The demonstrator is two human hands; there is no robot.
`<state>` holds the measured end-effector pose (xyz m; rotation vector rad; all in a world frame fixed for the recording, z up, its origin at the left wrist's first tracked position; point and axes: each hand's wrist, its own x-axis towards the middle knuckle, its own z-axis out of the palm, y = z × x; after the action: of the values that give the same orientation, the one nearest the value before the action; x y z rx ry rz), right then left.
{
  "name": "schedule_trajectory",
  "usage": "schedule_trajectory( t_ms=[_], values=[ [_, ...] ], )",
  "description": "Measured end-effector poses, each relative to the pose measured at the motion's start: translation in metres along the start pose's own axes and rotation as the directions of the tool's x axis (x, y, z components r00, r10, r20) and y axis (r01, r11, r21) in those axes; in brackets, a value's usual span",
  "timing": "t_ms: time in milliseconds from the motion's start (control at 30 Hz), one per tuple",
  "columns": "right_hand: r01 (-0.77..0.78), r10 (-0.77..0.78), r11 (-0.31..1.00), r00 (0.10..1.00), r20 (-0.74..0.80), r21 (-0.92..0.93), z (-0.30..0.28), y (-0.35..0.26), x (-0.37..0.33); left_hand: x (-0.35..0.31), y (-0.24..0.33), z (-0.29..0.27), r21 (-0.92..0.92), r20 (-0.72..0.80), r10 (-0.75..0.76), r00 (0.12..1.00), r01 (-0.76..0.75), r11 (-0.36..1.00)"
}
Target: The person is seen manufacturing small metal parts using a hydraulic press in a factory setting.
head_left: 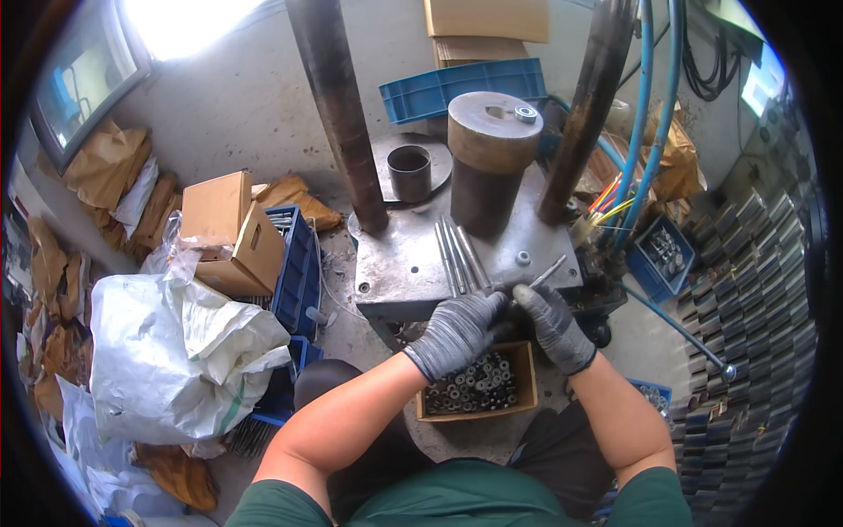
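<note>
My right hand (553, 325) is closed on a thin steel rod (546, 272), pinched between thumb and fingers near its lower end; the rod slants up and away from my glove, its free end over the front right corner of the steel surface (395, 263). My left hand (457, 329) sits just beside the right, fingers curled at the front edge of that surface — the fingertips meet the right glove and the low end of the rod, but I cannot tell whether this grip is truly shut on the rod or only steadying it. Both hands wear grey knit gloves.

More steel rods (458, 255) lie side by side in a small bundle near the middle of the surface, their near ends just beside my left knuckles. Behind them stands a thick rusty cylinder (487, 167) with a small bearing (526, 112) on its top. A short dark sleeve (409, 172) stands toward the back left, and two upright columns (338, 105) rise from the back corners.

Below my hands, past the front edge, a shallow cardboard box of washers (479, 386) sits by my knees. On the floor to my left — a white woven sack (171, 356) and a blue crate (297, 268).
</note>
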<state>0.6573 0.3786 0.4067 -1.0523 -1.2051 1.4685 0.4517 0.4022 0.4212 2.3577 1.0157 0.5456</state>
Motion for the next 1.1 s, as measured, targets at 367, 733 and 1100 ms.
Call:
schedule_trajectory(
  t_ms=[367, 733, 1100],
  values=[
    [0.074, -0.184, 0.603, 0.982, -0.049, -0.794, -0.094, -0.027, -0.006, 0.020, -0.091, -0.012, 0.007, -0.372, 0.008, 0.928, -0.005, 1.000],
    [-0.529, 0.141, 0.757, 0.705, -0.695, -0.383, -0.244, 0.055, -0.272, 0.035, -0.126, 0.003, -0.027, -0.459, -0.215, 0.862, 0.228, 0.973],
    [0.280, 0.380, 0.896, -0.085, -0.921, 0.344, -0.244, 0.212, -0.449, 0.036, -0.153, 0.016, -0.043, -0.580, -0.210, 0.787, 0.228, 0.973]
  ],
)
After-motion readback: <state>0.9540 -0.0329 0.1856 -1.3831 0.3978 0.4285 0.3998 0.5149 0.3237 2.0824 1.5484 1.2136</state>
